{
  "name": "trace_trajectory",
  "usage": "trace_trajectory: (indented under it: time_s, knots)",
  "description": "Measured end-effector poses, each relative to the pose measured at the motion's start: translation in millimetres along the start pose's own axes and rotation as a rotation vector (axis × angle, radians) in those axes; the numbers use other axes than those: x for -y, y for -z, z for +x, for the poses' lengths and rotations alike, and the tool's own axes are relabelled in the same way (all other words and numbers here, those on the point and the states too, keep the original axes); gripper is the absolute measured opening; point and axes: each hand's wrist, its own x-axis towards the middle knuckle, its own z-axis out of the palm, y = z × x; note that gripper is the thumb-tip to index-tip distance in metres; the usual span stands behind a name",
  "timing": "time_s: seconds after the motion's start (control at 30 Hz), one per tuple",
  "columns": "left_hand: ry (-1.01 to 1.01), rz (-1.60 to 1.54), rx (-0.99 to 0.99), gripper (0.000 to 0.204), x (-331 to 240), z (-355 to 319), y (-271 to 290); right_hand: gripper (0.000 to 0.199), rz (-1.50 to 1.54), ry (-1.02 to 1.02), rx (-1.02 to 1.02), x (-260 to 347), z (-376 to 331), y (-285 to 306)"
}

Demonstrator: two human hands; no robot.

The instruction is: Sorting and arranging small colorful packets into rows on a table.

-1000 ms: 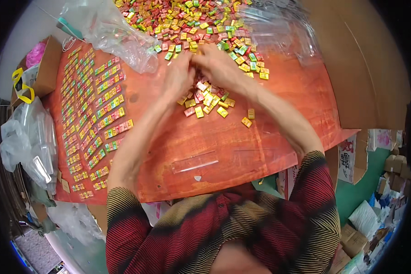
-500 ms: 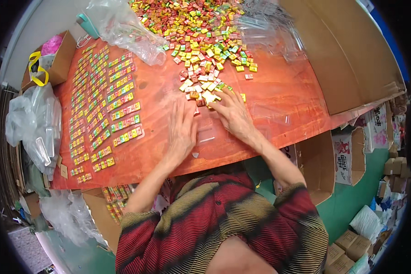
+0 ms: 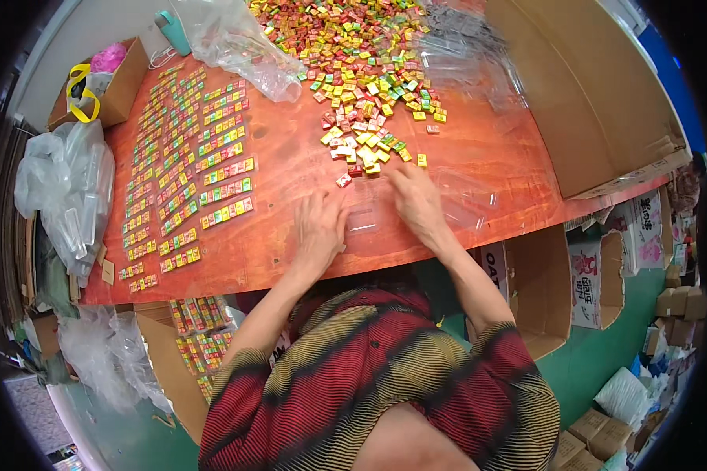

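My left hand [image 3: 320, 229] rests low on the table with its fingers stretched forward, beside a clear plastic tray [image 3: 361, 218]. To the right of that tray is my right hand [image 3: 418, 201], its fingers loosely bent, the tips just right of the nearest small boxes. I see nothing held in either hand, though the undersides of the fingers are hidden. One red-and-white small box [image 3: 344, 180] lies just beyond the tray. Behind it, a heap of small boxes [image 3: 353, 71] in yellow, red and green spreads to the far edge.
Rows of filled packs [image 3: 226, 212] line the table's left side. More clear trays [image 3: 471, 200] lie at right, with stacked ones behind. A plastic bag [image 3: 243, 59] lies near the heap. A large cardboard box [image 3: 589, 102] stands at right; a filled open carton [image 3: 161, 353] sits below the left edge.
Both hands have drawn back from the nearest small boxes, and my right hand has shifted right. The clear tray between them shows more plainly. The whole view has shifted slightly.
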Motion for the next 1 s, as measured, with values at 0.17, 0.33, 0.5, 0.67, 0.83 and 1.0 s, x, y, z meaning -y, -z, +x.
trace_trajectory:
  time_s: [0.17,0.33,0.5,0.67,0.83,1.0]
  knots:
    - [0.016,-0.031,-0.002,0.023,18.8,41.0,-27.4,0.015,-0.022,0.140,0.019,10.8,29.4,-48.8]
    - [0.047,-0.003,-0.052,0.018,28.0,33.4,-31.0,0.009,-0.159,0.070,-0.003,-0.2,31.0,-33.7]
    - [0.159,-0.023,-0.081,0.014,25.8,34.9,-29.4,0.010,-0.170,0.063,0.015,14.6,54.8,-42.1]
    - [0.363,-0.088,-0.008,0.017,31.5,33.8,-12.3,0.008,-0.170,0.236,-0.031,27.4,52.9,-74.1]
    - [0.311,-0.130,0.159,0.028,43.1,27.9,8.5,0.009,-0.013,0.092,0.107,23.4,28.2,-59.1]
    - [0.266,-0.179,0.217,0.026,61.2,28.9,8.0,0.013,0.076,-0.059,0.097,13.4,25.5,-19.6]
